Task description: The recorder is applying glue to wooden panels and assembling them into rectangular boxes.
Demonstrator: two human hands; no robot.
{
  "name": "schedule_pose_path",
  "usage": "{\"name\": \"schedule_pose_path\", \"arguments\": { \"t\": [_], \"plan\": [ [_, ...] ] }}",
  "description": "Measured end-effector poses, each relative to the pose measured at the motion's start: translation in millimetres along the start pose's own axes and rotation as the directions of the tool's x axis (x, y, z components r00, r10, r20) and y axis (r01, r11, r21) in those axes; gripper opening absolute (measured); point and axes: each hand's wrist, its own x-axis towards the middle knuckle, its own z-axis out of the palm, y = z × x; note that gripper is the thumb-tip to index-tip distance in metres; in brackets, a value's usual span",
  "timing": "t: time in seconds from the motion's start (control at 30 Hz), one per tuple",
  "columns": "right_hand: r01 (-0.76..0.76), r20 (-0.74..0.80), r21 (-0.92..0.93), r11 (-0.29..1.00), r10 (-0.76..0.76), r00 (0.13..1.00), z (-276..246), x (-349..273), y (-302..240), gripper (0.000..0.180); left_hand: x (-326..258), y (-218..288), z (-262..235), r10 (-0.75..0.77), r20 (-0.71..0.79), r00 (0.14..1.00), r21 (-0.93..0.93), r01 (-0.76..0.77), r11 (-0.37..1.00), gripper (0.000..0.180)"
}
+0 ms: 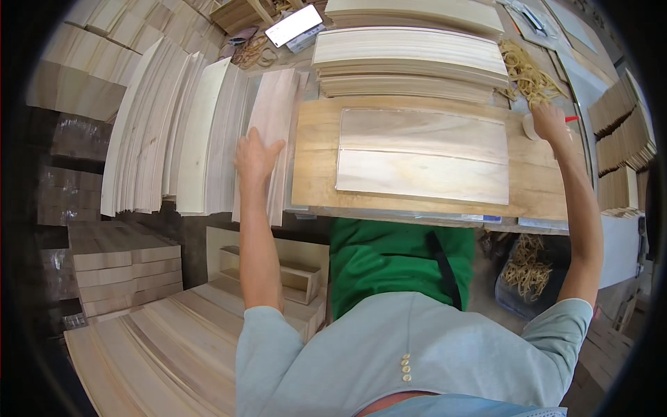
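Our left hand [256, 154] lies flat, fingers spread, on the fanned veneer sheets [208, 132], gripping nothing. Our right hand [549, 121] touches a small white container [530, 127]; we cannot tell its grip. Between them, two sheets lie on the wooden board [316, 160].

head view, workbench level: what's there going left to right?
Fanned veneer sheets → left hand flat on a sheet → wooden board with two veneer strips on it → right hand at a small white roll → stacked brown pieces.

A woodworking workshop: stacked veneer sheets [180, 132] everywhere.
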Motion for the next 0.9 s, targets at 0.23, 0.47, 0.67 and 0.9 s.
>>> {"name": "schedule_pose_path", "arguments": {
  "t": [0.23,0.47,0.67,0.9],
  "plan": [
    [0.362,-0.412,0.353,0.863,-0.204,0.888,-27,-67,-38,0.032,18,-1,1,0.027,0.043,0.999,-0.313,-0.012,0.95,0.088],
    [0.559,-0.443,0.61,0.562,-0.342,0.828,-47,-104,-85,0.036,11,-39,-9,-0.119,0.038,0.992,-0.623,0.116,0.774,0.077],
    [0.495,-0.376,0.775,0.393,-0.342,0.861,-36,-127,-59,0.037,45,50,22,0.206,-0.059,0.977,-0.377,-0.213,0.901,0.039],
    [0.509,-0.397,0.86,0.028,-0.59,0.704,-112,-117,-134,0.034,25,45,-4,-0.06,-0.404,0.913,-0.036,0.049,0.998,0.017]
  ]
}}
